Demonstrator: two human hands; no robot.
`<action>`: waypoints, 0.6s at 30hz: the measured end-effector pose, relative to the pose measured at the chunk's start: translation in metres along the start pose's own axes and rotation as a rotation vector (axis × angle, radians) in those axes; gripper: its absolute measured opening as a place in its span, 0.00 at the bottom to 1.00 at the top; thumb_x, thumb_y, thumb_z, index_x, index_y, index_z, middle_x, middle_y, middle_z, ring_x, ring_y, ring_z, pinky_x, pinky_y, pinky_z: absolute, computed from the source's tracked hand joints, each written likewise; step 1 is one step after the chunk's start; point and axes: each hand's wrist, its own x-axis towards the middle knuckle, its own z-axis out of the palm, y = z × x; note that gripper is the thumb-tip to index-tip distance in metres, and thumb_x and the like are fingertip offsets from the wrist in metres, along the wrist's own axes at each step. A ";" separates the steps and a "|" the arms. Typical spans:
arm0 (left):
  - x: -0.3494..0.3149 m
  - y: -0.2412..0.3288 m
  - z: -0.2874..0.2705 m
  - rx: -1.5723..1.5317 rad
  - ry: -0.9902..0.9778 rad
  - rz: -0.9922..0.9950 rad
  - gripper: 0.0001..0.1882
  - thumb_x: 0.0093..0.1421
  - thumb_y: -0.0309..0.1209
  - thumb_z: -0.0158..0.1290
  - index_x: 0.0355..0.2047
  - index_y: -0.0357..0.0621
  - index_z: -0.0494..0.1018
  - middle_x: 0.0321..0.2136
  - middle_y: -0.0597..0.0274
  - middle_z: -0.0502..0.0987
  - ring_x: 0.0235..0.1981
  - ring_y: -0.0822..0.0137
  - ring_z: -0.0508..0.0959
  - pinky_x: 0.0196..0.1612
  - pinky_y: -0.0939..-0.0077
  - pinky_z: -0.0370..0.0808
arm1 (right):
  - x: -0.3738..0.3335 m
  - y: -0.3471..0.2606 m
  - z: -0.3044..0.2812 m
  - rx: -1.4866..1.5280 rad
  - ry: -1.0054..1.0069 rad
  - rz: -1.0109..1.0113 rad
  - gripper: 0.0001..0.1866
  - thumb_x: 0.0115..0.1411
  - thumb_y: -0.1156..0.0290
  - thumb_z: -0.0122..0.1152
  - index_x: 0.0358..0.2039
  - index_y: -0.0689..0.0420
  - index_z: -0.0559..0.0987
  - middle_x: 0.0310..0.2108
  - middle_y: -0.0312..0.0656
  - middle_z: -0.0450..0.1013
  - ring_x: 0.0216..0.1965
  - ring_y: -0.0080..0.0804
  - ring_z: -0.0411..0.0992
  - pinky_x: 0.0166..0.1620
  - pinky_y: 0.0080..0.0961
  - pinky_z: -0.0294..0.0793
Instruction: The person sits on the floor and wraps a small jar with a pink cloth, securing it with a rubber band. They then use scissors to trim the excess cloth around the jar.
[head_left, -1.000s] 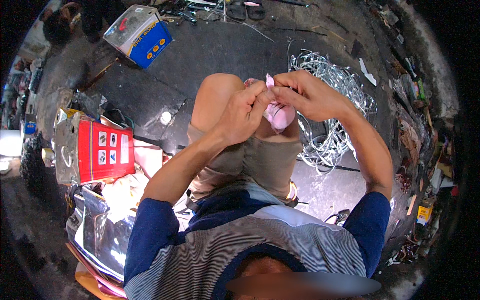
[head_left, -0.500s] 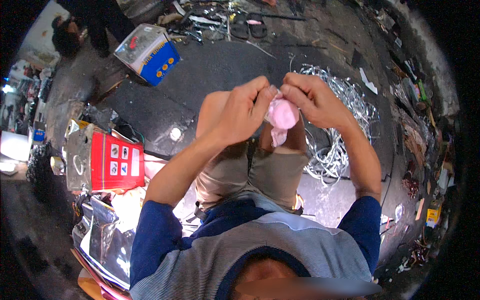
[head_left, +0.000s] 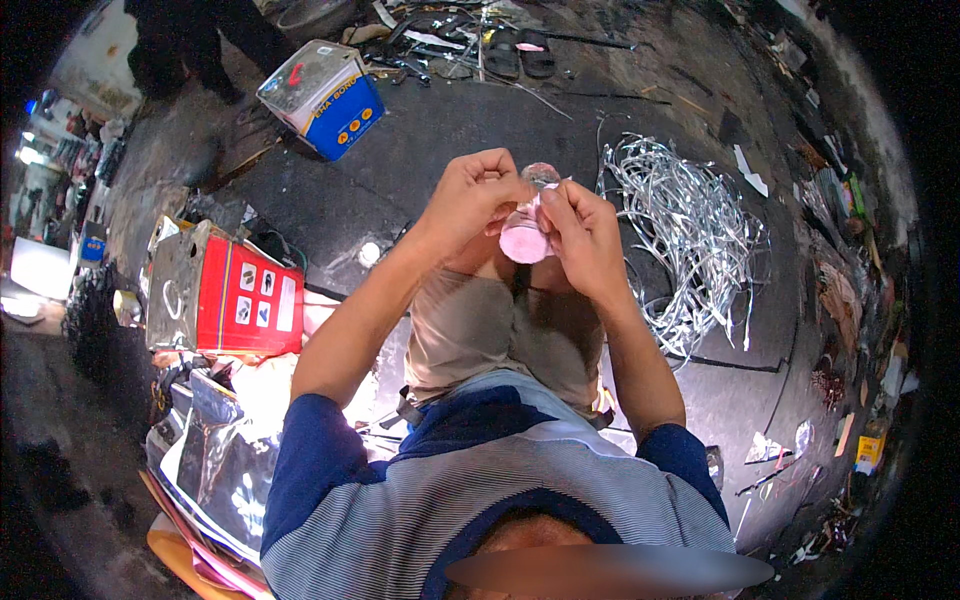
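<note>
Above my knees, both hands meet at a small pink piece (head_left: 523, 243) with a flat round end, its kind unclear. My left hand (head_left: 474, 198) is closed in a pinch at its upper left edge. On the other side my right hand (head_left: 583, 232) pinches it between thumb and fingers. A thin, shiny round bit (head_left: 541, 174) shows just beyond the fingertips; whether it belongs to the pink piece I cannot tell. The fingers hide the part between them.
A heap of silvery strips (head_left: 685, 240) lies on the dark floor to the right. At left stand a red tin (head_left: 235, 300) and, farther off, a blue-and-white tin (head_left: 325, 100). Black slippers (head_left: 520, 55) lie at the far side. Another person's dark-clothed legs (head_left: 205, 45) appear far left.
Both hands have come lower and a little left with the pink piece, and my right arm has drawn inward. The round shiny bit now shows beyond the fingers. The view has shifted slightly.
</note>
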 end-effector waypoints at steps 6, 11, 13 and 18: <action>-0.003 0.012 -0.005 0.367 -0.144 0.017 0.12 0.49 0.25 0.62 0.36 0.37 0.79 0.20 0.74 0.73 0.18 0.81 0.70 0.21 0.84 0.65 | 0.003 0.000 -0.006 0.093 -0.045 0.064 0.19 0.70 0.65 0.56 0.21 0.59 0.72 0.19 0.32 0.69 0.22 0.17 0.64 0.27 0.22 0.62; -0.016 0.031 -0.009 0.952 -0.050 0.179 0.11 0.50 0.29 0.63 0.33 0.36 0.82 0.22 0.64 0.79 0.21 0.78 0.74 0.27 0.78 0.72 | 0.000 -0.006 -0.010 0.243 -0.081 0.156 0.19 0.70 0.64 0.57 0.21 0.57 0.73 0.19 0.31 0.68 0.20 0.15 0.62 0.25 0.19 0.59; -0.021 0.034 -0.006 1.053 -0.043 0.200 0.09 0.51 0.30 0.62 0.31 0.39 0.82 0.22 0.60 0.80 0.22 0.73 0.76 0.29 0.75 0.74 | 0.000 -0.001 -0.009 0.221 -0.083 0.135 0.18 0.70 0.64 0.57 0.21 0.56 0.74 0.19 0.30 0.68 0.20 0.14 0.61 0.24 0.18 0.58; -0.022 0.018 -0.010 1.072 0.081 0.442 0.07 0.53 0.32 0.59 0.29 0.42 0.81 0.24 0.56 0.82 0.24 0.65 0.80 0.34 0.73 0.76 | 0.001 0.000 -0.008 0.232 -0.094 0.140 0.18 0.70 0.65 0.56 0.21 0.57 0.74 0.19 0.30 0.69 0.21 0.15 0.62 0.25 0.19 0.60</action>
